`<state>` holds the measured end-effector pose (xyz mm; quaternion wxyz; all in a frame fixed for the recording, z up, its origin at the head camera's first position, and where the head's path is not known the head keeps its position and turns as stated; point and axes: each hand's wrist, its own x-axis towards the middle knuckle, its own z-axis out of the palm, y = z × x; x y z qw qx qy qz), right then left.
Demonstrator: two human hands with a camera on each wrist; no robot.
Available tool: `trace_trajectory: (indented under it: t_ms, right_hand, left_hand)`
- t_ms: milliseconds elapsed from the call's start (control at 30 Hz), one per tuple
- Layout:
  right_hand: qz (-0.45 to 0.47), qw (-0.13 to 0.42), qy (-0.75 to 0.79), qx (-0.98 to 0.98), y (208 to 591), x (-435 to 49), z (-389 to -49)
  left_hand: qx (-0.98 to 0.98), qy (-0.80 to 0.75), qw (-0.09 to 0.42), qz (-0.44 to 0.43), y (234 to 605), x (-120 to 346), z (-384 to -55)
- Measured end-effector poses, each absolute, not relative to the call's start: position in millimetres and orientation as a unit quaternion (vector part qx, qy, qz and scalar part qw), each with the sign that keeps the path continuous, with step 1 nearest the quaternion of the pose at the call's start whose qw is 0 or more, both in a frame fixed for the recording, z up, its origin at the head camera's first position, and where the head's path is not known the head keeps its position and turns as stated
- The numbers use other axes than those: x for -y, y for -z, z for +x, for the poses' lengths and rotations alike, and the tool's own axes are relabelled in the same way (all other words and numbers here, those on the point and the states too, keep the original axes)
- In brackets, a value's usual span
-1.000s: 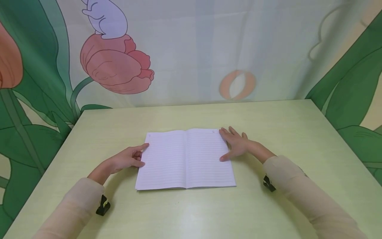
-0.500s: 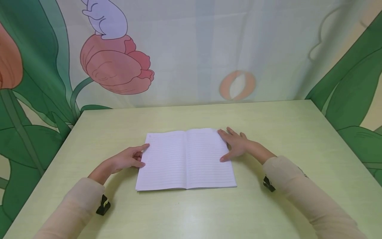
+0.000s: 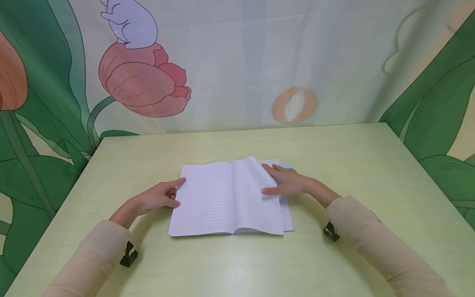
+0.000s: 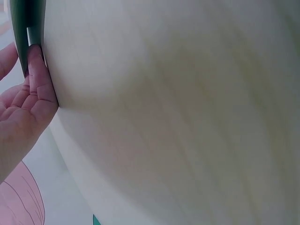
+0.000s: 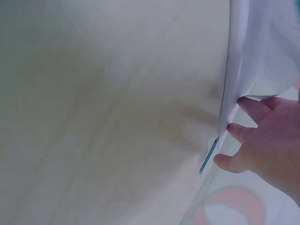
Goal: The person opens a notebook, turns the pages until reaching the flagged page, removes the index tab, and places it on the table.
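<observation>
An open notebook [image 3: 205,202] with blank lined pages lies on the table. My left hand [image 3: 157,199] holds its left edge, with index finger and thumb on the page and the other fingers curled at the edge; in the left wrist view the dark green cover [image 4: 19,33] shows beside those fingers. My right hand [image 3: 287,181] lies with extended fingers on the right page [image 3: 252,206], which bows up and has shifted left, baring the sheets beneath. A light-blue piece [image 3: 285,166] pokes out at the notebook's upper right corner. In the right wrist view, fingertips [image 5: 246,102] touch the paper's side.
The pale yellow-green table [image 3: 230,268] ends at a back edge. Behind it hangs a curtain [image 3: 222,74] printed with a rabbit, tulips and leaves. Black devices [image 3: 128,253] are strapped under both sleeved wrists.
My right hand has moved left, pushing the right page with it; the page now bows up and uncovers sheets and the light-blue piece. My left hand has stayed in place.
</observation>
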<state>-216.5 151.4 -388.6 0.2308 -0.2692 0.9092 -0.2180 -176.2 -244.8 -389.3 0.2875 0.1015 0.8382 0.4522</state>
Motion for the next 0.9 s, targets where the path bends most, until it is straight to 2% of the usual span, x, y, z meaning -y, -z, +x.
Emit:
trace_trajectory:
  t_ms: [300, 533, 900]
  right_hand:
    - [-0.309, 0.224, 0.213, -0.899, 391, -126, -205]
    - [-0.338, 0.215, 0.188, -0.897, 390, -105, -197]
    - [-0.386, 0.233, 0.162, -0.878, 388, -73, -189]
  left_hand:
    - [-0.838, -0.453, 0.287, 0.104, 389, 245, -176]
    - [-0.817, -0.478, 0.313, 0.078, 389, 243, -176]
    - [-0.795, -0.509, 0.328, 0.039, 389, 241, -179]
